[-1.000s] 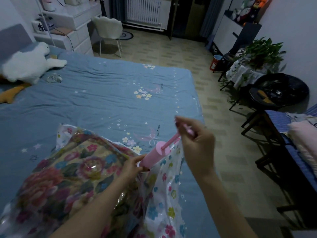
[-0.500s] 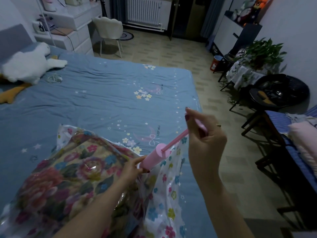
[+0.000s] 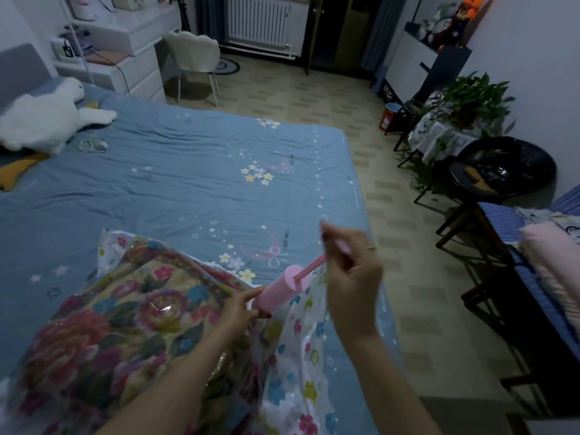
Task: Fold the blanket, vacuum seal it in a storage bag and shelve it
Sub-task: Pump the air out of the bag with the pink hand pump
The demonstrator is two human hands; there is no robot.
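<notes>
From the head view, the left hand (image 3: 237, 309) is gripping the base of the pink plastic hand pump (image 3: 281, 291), pinning its nozzle end down where the clear flower-printed storage bag (image 3: 292, 356) rises in a crease. The right hand (image 3: 351, 274) is clenched around the pump's pink plunger handle (image 3: 342, 248), up and away from the left hand, with the thin pink rod (image 3: 310, 266) showing between handle and barrel, so the plunger is standing partly drawn out.

The folded floral blanket (image 3: 103, 334) is lying inside the bag, just to the near-left of the left hand, on the blue star-patterned bed (image 3: 188, 183). The bag is looking puffy around it, so by my reading the sealing is only partway along and shelving is far off.

Doing this step well, I would say, is coming down to the left hand: it needs to be keeping the barrel square on the valve, which is hidden under the fingers, so no air leaks back. The right hand ought to be pulling in line with the rod rather than sideways, since the barrel is leaning toward it and a crooked pull could lift the nozzle off. Full, even strokes should be flattening the bag faster than short ones.

Beyond both hands, a white plush toy (image 3: 40, 124) is resting at the far left of the bed.
</notes>
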